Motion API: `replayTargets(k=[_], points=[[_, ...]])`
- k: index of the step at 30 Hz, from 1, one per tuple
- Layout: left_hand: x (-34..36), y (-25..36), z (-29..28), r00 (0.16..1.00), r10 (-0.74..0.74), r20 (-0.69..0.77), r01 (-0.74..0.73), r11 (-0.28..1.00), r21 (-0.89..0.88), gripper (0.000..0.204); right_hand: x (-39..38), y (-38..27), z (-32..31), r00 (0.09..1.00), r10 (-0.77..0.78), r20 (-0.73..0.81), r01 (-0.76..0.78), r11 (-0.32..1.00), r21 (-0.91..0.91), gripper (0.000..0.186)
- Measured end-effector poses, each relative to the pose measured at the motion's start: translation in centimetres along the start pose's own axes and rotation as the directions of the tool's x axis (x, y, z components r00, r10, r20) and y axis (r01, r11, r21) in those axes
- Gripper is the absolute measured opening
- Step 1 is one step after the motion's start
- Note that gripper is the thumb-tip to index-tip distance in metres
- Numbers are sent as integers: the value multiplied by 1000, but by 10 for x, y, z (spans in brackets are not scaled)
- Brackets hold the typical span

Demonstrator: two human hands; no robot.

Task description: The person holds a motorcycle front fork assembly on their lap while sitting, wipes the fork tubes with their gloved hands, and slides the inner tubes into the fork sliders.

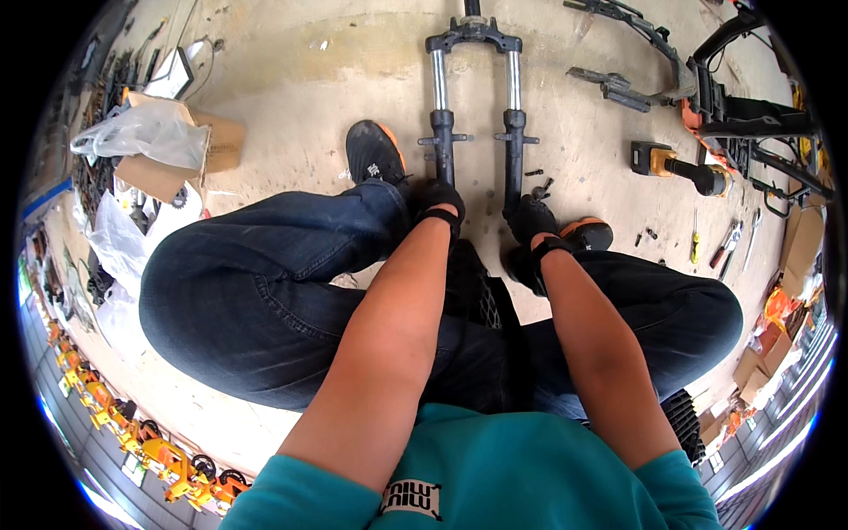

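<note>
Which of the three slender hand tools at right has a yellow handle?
The slim yellow-handled screwdriver, leftmost; the metal pliers have red grips, the long slim tool is silver.

1. The left forearm (397, 291) is extended, pointing toward one o'clock.
2. The right forearm (587, 309) is also extended, toward eleven o'clock.
3. The left hand (439, 195), black-gloved, is near twelve o'clock; its grip is unclear.
4. The right hand (533, 219), also black-gloved, is at two o'clock; its fingers are hard to distinguish.
</note>
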State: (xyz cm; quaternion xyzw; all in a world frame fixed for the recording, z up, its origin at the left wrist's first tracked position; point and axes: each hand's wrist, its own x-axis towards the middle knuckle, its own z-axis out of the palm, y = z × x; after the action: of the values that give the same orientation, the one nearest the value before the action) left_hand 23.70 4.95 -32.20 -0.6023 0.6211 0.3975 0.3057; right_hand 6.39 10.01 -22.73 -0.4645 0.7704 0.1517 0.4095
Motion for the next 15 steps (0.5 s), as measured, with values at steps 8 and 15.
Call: replayTargets(k=[8,15], points=[[8,-18,23,985,-79,-151,62,992,-111,28,16,3,-1,999,48,11,-50,990,133,49],[5,-31,13,981,144,-131,-150,988,-39,29,20,4,0,998,54,28,-58,986,157,40]])
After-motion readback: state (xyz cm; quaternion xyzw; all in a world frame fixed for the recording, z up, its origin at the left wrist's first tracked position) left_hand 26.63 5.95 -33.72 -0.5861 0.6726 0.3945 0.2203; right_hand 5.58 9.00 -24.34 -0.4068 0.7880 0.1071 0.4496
